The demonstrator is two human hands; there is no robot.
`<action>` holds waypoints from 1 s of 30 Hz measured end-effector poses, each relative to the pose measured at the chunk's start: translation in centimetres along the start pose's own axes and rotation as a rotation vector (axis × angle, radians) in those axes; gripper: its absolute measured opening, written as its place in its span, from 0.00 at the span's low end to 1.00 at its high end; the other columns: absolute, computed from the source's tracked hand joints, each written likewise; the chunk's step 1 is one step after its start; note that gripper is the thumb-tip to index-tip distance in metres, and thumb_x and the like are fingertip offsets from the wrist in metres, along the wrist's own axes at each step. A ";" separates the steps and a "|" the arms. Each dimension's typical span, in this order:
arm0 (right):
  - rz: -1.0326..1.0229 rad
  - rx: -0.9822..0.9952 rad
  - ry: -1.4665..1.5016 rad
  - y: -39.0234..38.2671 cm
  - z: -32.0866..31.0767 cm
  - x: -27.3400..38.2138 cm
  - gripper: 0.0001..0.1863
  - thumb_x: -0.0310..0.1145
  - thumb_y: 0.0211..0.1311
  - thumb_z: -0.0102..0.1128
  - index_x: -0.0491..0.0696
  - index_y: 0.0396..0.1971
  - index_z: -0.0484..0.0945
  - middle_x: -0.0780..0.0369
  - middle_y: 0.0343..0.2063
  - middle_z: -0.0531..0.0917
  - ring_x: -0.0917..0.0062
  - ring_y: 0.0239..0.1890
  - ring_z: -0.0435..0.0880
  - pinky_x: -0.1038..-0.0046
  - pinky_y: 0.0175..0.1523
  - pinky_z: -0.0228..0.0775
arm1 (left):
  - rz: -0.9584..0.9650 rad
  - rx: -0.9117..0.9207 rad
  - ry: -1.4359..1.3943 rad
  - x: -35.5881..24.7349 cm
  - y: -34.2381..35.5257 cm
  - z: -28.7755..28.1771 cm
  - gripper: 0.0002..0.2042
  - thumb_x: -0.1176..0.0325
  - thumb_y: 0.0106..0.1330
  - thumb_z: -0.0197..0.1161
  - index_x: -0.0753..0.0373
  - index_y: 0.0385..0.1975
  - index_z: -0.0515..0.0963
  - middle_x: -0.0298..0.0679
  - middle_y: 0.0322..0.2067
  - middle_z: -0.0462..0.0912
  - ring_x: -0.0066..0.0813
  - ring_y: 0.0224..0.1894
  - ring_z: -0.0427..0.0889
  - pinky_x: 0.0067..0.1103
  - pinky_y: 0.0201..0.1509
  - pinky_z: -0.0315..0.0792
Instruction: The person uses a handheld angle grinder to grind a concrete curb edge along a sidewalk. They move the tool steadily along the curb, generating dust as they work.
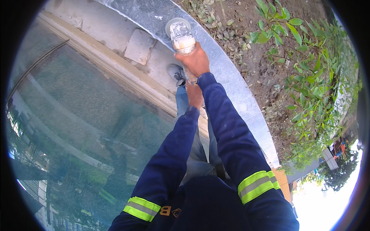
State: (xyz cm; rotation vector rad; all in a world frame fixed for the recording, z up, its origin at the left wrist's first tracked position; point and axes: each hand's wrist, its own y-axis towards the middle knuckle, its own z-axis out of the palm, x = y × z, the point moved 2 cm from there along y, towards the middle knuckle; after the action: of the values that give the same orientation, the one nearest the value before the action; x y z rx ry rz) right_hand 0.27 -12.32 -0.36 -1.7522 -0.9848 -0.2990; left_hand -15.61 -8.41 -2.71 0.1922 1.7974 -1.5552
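Observation:
A dust-coated angle grinder [180, 34] has its round head over the inner edge of a curved, pale grey stone coping [235, 79]. My right hand [196, 59] is closed round the grinder's body just behind the head. My left hand [193, 94] is lower on the same tool, gripping its rear part, partly hidden by the right hand and sleeve. My dark shoe [175, 73] and jeans show beneath the tool, on a pale step beside the coping.
Left, a large greenish glass panel [84, 127] with reflections runs along a beige frame [69, 34]. A loose-looking stone block [138, 46] lies on the dusty ledge. Right of the coping are soil [250, 57] with dry leaves and a leafy shrub [308, 84].

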 end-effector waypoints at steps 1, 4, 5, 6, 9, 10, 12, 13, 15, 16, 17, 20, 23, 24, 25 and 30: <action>0.018 0.001 -0.008 -0.3 0.1 -0.2 0.45 0.54 0.44 0.79 0.38 0.56 0.76 0.44 0.46 0.89 0.49 0.50 0.90 0.55 0.56 0.79 | 0.062 0.003 0.137 0.0 -0.2 -0.1 0.23 0.73 0.70 0.65 0.71 0.63 0.70 0.46 0.54 0.84 0.36 0.53 0.83 0.31 0.58 0.76; 0.051 -0.023 0.018 -0.9 -0.4 -0.7 0.44 0.54 0.43 0.79 0.39 0.56 0.76 0.44 0.46 0.89 0.49 0.50 0.90 0.55 0.56 0.79 | 0.215 0.035 0.317 -0.1 -0.8 0.0 0.17 0.74 0.74 0.55 0.72 0.59 0.74 0.50 0.48 0.84 0.41 0.47 0.83 0.33 0.52 0.77; 0.043 -0.033 0.019 -0.8 -0.6 -0.8 0.44 0.54 0.43 0.79 0.39 0.56 0.76 0.44 0.46 0.89 0.49 0.50 0.90 0.55 0.57 0.79 | 0.136 -0.006 0.185 0.2 -1.0 0.5 0.17 0.74 0.74 0.55 0.72 0.60 0.74 0.51 0.48 0.84 0.42 0.48 0.83 0.34 0.53 0.76; 0.043 -0.041 0.020 -0.5 -1.0 -0.9 0.44 0.54 0.43 0.79 0.39 0.56 0.76 0.44 0.46 0.89 0.49 0.50 0.90 0.55 0.57 0.79 | 0.085 -0.024 0.073 0.3 -0.9 0.7 0.17 0.74 0.74 0.54 0.72 0.60 0.73 0.52 0.48 0.84 0.42 0.49 0.83 0.34 0.55 0.76; 0.004 -0.045 0.050 0.6 -1.1 -0.6 0.44 0.54 0.43 0.80 0.39 0.56 0.76 0.44 0.46 0.89 0.49 0.50 0.90 0.55 0.57 0.79 | 0.146 -0.081 0.267 0.1 -0.1 1.1 0.19 0.74 0.74 0.54 0.72 0.62 0.73 0.53 0.50 0.84 0.42 0.53 0.83 0.35 0.59 0.75; -0.018 -0.043 0.065 0.9 -1.1 -0.4 0.44 0.54 0.44 0.80 0.39 0.56 0.76 0.44 0.46 0.89 0.49 0.50 0.90 0.55 0.57 0.79 | 0.184 -0.034 0.287 -0.2 0.4 1.2 0.21 0.73 0.72 0.60 0.71 0.63 0.72 0.51 0.51 0.84 0.40 0.53 0.83 0.33 0.59 0.75; -0.019 -0.041 0.030 1.1 -0.7 -0.2 0.43 0.54 0.44 0.80 0.39 0.56 0.76 0.44 0.46 0.89 0.49 0.50 0.90 0.55 0.57 0.79 | 0.161 0.033 0.331 -0.5 1.0 1.1 0.26 0.72 0.69 0.68 0.71 0.64 0.70 0.48 0.53 0.85 0.38 0.54 0.84 0.31 0.59 0.76; -0.004 -0.038 0.016 1.1 -0.5 -0.2 0.43 0.54 0.44 0.80 0.39 0.55 0.76 0.44 0.46 0.89 0.49 0.50 0.90 0.55 0.57 0.79 | 0.161 0.036 0.191 -0.6 1.1 1.0 0.27 0.71 0.67 0.71 0.71 0.64 0.69 0.47 0.54 0.85 0.38 0.54 0.84 0.31 0.59 0.76; -0.016 -0.019 0.025 0.6 -0.4 -0.2 0.43 0.54 0.44 0.79 0.39 0.55 0.76 0.44 0.46 0.89 0.49 0.50 0.90 0.55 0.56 0.79 | -0.043 -0.011 -0.090 -0.3 0.1 0.7 0.28 0.71 0.67 0.71 0.71 0.64 0.69 0.47 0.53 0.85 0.38 0.54 0.84 0.30 0.58 0.76; -0.003 -0.008 0.026 0.3 -0.3 -0.3 0.43 0.54 0.45 0.79 0.39 0.55 0.76 0.44 0.46 0.89 0.49 0.50 0.90 0.54 0.56 0.79 | 0.014 0.001 -0.031 -0.5 -0.3 0.6 0.28 0.71 0.67 0.71 0.70 0.64 0.69 0.47 0.53 0.85 0.37 0.54 0.84 0.30 0.58 0.76; -0.007 -0.016 0.036 0.0 -0.4 -0.4 0.43 0.54 0.44 0.79 0.39 0.55 0.76 0.44 0.46 0.89 0.49 0.50 0.90 0.55 0.56 0.79 | 0.069 0.014 0.029 -0.7 -0.7 0.5 0.28 0.71 0.67 0.71 0.70 0.64 0.69 0.47 0.53 0.85 0.37 0.53 0.84 0.31 0.58 0.76; 0.018 -0.037 0.043 -0.5 -0.9 -0.6 0.43 0.54 0.44 0.79 0.38 0.55 0.76 0.43 0.46 0.89 0.49 0.50 0.90 0.55 0.56 0.79 | 0.094 0.002 0.082 -0.7 -0.9 0.8 0.27 0.72 0.67 0.71 0.70 0.64 0.69 0.45 0.53 0.85 0.35 0.53 0.84 0.30 0.58 0.76; 0.016 -0.053 0.028 0.1 -1.5 -0.7 0.44 0.54 0.44 0.79 0.38 0.55 0.77 0.43 0.45 0.89 0.48 0.50 0.90 0.55 0.57 0.79 | 0.090 0.003 0.072 -0.7 -0.4 1.4 0.27 0.73 0.68 0.70 0.70 0.64 0.69 0.45 0.54 0.84 0.34 0.53 0.83 0.30 0.59 0.76; -0.003 -0.055 0.035 0.4 -1.6 -0.6 0.44 0.54 0.44 0.79 0.38 0.55 0.77 0.43 0.45 0.89 0.48 0.50 0.90 0.55 0.57 0.79 | 0.078 0.007 0.061 -0.7 -0.2 1.6 0.27 0.73 0.68 0.69 0.70 0.64 0.69 0.45 0.54 0.84 0.34 0.53 0.83 0.30 0.59 0.76; -0.023 -0.057 0.043 0.7 -1.5 -0.5 0.44 0.54 0.44 0.79 0.38 0.55 0.77 0.43 0.45 0.89 0.48 0.50 0.90 0.55 0.57 0.79 | 0.106 0.011 0.072 -0.8 0.0 1.8 0.26 0.73 0.68 0.69 0.70 0.64 0.69 0.45 0.54 0.84 0.34 0.53 0.83 0.30 0.59 0.76; -0.002 -0.016 0.016 0.5 -0.8 -0.3 0.44 0.54 0.44 0.79 0.37 0.55 0.76 0.43 0.46 0.89 0.48 0.50 0.89 0.55 0.57 0.79 | 0.107 0.021 -0.050 -1.2 0.0 1.8 0.26 0.73 0.68 0.69 0.70 0.64 0.69 0.47 0.54 0.84 0.35 0.53 0.83 0.31 0.59 0.76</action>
State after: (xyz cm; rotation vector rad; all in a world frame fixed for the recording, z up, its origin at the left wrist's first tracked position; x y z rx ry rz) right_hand 0.64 -13.27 -0.58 -1.7602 -0.9749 -0.3228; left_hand -14.00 -9.61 -1.97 0.2531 1.7051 -1.4917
